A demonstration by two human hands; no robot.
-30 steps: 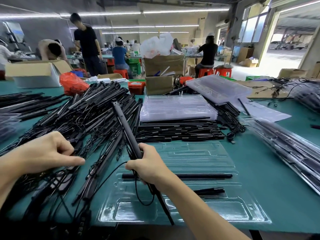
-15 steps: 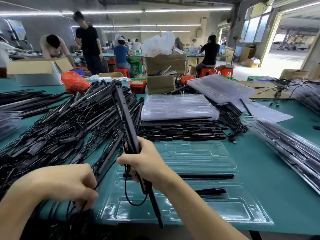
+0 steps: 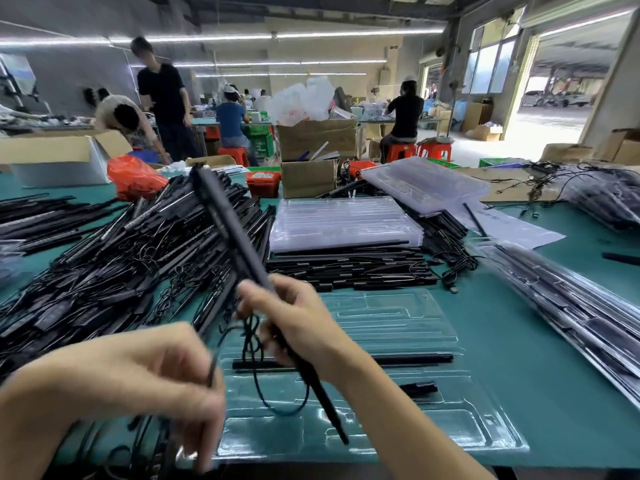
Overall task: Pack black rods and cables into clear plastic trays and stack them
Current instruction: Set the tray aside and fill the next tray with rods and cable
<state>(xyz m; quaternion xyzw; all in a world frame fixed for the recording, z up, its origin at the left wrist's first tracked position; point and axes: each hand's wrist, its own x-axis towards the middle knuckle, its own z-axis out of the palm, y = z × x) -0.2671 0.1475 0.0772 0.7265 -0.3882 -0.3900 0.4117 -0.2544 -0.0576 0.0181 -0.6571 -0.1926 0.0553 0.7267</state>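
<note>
Near the table's front edge, above clear tray: right hand gripping black rod tilted; left hand pinching its trailing cable. Risk: cable loop snagging on rod pile.

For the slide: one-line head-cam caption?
Right hand lifts black rod above clear tray; left hand pinches its cable.
</note>
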